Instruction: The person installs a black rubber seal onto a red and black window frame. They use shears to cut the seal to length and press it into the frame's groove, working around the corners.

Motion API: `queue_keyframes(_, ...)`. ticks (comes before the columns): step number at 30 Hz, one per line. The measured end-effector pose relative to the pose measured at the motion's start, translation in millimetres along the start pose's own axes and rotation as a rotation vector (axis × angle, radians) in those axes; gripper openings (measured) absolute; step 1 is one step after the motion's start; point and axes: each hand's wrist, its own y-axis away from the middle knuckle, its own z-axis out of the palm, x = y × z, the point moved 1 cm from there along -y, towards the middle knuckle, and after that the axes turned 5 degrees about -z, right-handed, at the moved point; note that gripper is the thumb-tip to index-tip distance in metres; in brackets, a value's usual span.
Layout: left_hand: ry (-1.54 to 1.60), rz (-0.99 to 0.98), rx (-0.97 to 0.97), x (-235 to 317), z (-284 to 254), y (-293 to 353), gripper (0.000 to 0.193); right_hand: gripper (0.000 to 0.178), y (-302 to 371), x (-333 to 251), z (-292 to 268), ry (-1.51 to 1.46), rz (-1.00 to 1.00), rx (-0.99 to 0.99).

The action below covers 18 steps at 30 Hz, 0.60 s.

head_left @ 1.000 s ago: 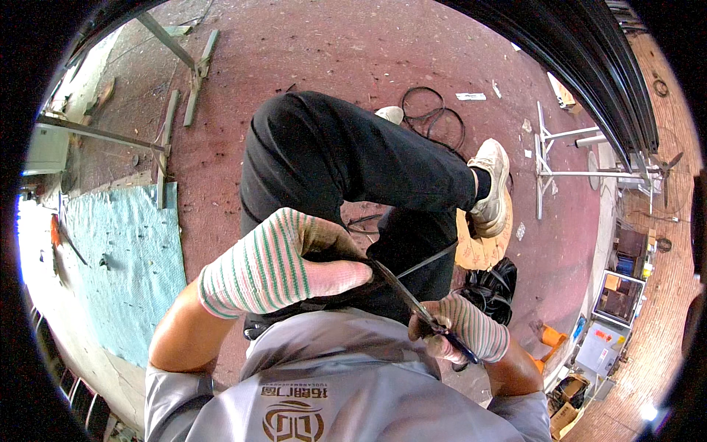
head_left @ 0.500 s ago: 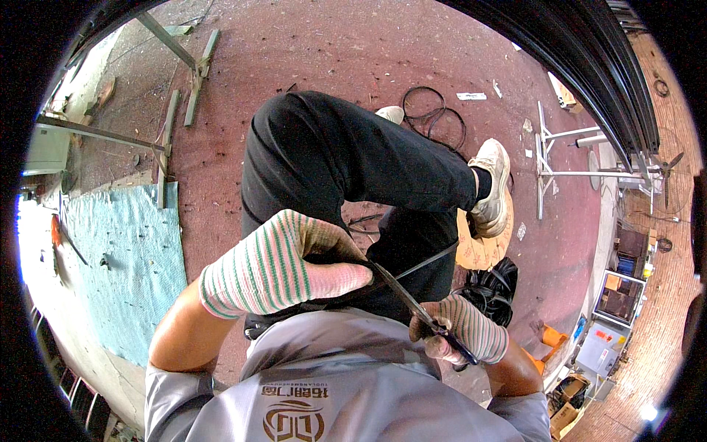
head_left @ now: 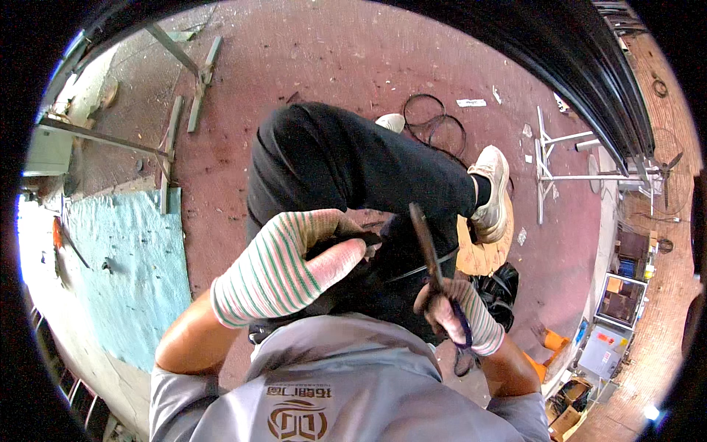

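My left hand (head_left: 283, 265), in a white knit glove with green and pink stripes, is closed with thumb against fingers. The dark end of a black strip (head_left: 370, 241) pokes out beyond its thumb; the rest is hidden in the hand or lost against my black trousers (head_left: 368, 158). In my right hand (head_left: 475, 317), gloved alike, are scissors (head_left: 425, 241) with dark blades and dark blue handles. Their blades point up and away from me, above my lap, apart from the left hand. The blades look nearly closed together.
Black strip loops (head_left: 436, 129) lie on the reddish floor beyond my leg. Black bundled material (head_left: 495, 295) sits beside a round tan board (head_left: 486, 254) under my shoe. Metal stands (head_left: 541, 166) hold long black profiles (head_left: 589, 81) at right. A light blue sheet (head_left: 129, 272) covers floor at left.
The scissors have come away from the black strip at my left hand and swung upright. My right hand has turned and drawn slightly nearer my lap; the left keeps its grip.
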Motion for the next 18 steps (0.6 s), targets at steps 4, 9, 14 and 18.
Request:
queue_keyframes(4,0.084,0.118,0.086,10,4,6,0.024,0.030,-25,-11,-10,0.463,-0.116,0.175)
queue_keyframes(9,-0.090,0.267,0.148,24,4,9,0.020,0.041,-75,-2,-23,0.600,-0.210,0.452)
queue_keyframes(14,-0.161,0.328,0.165,32,3,12,0.023,0.033,-134,-12,-43,0.555,-0.507,0.615)
queue_keyframes(18,-0.139,0.226,0.083,47,4,20,0.030,0.041,-169,-51,-48,0.724,-0.712,0.606)
